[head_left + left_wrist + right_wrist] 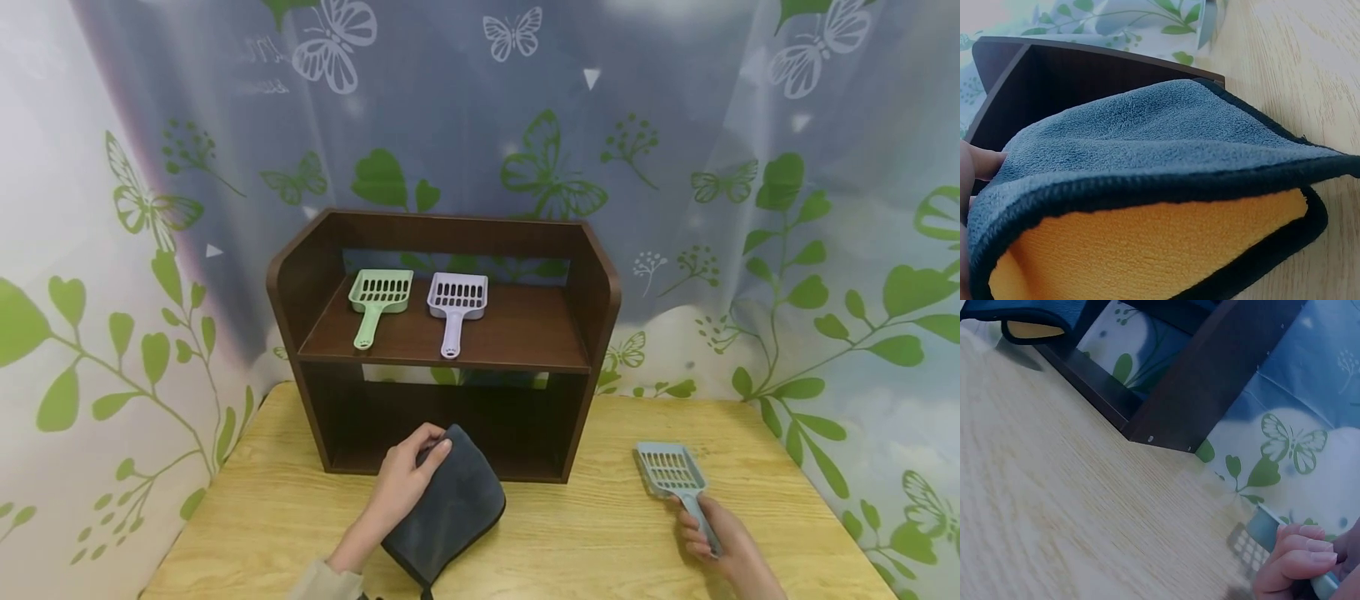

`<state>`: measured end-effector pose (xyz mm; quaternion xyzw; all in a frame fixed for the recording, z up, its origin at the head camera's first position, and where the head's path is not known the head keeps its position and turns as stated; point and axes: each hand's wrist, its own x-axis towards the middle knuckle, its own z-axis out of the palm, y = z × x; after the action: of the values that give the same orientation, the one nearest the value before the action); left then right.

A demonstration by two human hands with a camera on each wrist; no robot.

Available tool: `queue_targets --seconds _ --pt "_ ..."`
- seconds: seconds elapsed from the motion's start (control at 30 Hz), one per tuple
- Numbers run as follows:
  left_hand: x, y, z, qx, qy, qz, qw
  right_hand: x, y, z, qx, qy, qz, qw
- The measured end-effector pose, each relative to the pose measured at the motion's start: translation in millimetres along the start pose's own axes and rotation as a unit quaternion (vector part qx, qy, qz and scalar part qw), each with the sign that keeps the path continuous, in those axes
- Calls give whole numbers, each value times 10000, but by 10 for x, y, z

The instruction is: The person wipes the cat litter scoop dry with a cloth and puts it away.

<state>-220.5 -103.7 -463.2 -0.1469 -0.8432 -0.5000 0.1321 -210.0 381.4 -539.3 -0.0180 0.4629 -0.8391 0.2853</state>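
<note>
My left hand [405,477] pinches a folded cloth [459,504] by its upper edge, in front of the shelf's lower opening. The cloth is grey with a black border, and in the left wrist view its yellow inner side [1147,244] shows below the fold. Over the right part of the table, my right hand [718,537] grips a blue slotted litter scoop [671,468] by its handle, the slotted head pointing away from me. In the right wrist view the fingers [1300,553] curl round the handle and most of the scoop is hidden.
A dark brown two-level shelf [592,367] stands at the back of the wooden table [592,542]. On its upper board lie a green litter scoop [381,292] and a lilac litter scoop [456,302], handles toward me. A curtain with leaves and butterflies [465,108] hangs behind.
</note>
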Motion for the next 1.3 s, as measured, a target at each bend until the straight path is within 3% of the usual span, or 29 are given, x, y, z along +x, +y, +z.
queue_targets --seconds 0.17,0.6,0.93,1.3 --pt "5 0 6 -13 -8 12 10000 -34 -22 170 -790 406 83 9960" --pt "16 19 38 -34 -45 -6 10000 -72 14 527 -1867 418 264 9812" --pt "32 57 46 -45 -102 -6 9999 -141 108 698 -2094 -17 393 9770" --pt "46 33 34 85 -34 24 10000 -69 200 929 -2432 -426 490 9678"
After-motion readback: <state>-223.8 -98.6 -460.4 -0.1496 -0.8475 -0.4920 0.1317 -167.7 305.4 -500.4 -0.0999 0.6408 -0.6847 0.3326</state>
